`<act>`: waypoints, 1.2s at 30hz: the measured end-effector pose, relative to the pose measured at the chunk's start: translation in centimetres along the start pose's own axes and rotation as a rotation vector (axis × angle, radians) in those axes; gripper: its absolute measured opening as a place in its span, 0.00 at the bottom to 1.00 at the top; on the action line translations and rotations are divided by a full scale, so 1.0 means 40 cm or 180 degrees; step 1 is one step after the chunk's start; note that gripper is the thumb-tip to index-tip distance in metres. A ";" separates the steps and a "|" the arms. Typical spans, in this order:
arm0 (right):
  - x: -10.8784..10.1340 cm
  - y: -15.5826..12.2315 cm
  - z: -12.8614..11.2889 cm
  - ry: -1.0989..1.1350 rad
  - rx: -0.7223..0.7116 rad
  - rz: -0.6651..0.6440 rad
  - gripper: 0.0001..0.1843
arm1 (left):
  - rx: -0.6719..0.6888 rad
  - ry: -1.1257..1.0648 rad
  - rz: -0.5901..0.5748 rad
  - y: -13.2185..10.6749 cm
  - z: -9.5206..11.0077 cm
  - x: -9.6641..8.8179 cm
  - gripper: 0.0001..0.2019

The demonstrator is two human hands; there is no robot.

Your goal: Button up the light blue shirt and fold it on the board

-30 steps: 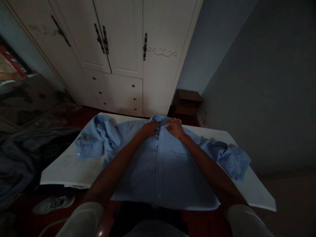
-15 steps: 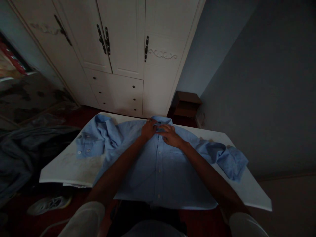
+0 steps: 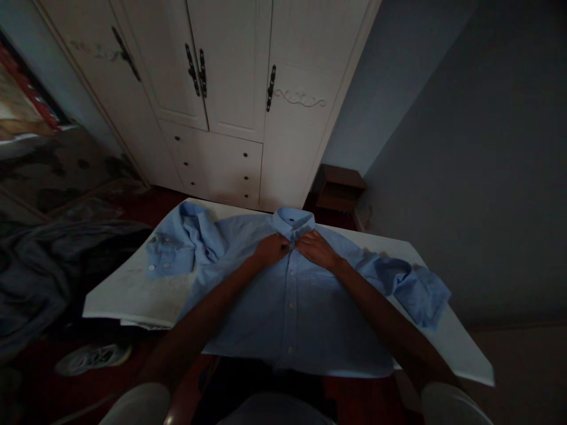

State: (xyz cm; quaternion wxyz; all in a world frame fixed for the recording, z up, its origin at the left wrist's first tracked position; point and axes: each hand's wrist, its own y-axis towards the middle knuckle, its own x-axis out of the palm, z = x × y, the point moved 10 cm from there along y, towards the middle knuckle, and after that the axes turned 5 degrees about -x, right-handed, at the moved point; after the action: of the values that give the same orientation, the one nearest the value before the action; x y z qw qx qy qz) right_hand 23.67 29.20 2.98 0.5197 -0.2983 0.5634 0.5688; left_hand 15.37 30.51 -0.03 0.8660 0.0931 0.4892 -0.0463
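Note:
A light blue button-up shirt [image 3: 248, 319] lies front side up across a white table, its collar [image 3: 295, 218] at the far edge and its sleeves out to both sides. My left hand [image 3: 272, 249] is closed on the left side of the button strip just below the collar. Close beside it, my right hand [image 3: 315, 248] grips the strip from the other side, fingers bent. The fabric between my fingertips is mostly hidden. Lower on the front, several buttons [image 3: 291, 306] run down the strip. Two buttons show on the left cuff [image 3: 170, 260].
The white table [image 3: 128, 298] ends close beyond the collar. Behind it stands a white wardrobe [image 3: 234, 71] with dark handles; a small brown cabinet [image 3: 340, 188] is at its right. Dark clothes [image 3: 39, 277] are heaped at left, above a shoe [image 3: 93, 358] on the red floor.
Both hands have come down from the collar opening to the strip just under it. The collar now shows uncovered. The whole view has shifted slightly.

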 end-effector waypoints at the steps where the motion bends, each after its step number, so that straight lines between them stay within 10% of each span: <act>1: -0.001 -0.007 -0.003 -0.0032 -0.0016 0.0080 0.13 | 0.0023 0.0010 -0.0005 0.001 0.005 0.004 0.11; 36: 0.016 -0.044 0.012 0.0496 0.0411 0.0714 0.12 | 0.0025 -0.0903 0.0251 -0.003 0.004 0.015 0.12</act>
State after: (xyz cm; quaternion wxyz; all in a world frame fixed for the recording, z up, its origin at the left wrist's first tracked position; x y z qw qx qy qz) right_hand 25.25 29.52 1.91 0.4257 -0.2427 0.6672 0.5610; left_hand 15.80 30.38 -0.49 0.9272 0.1082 0.3577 -0.0268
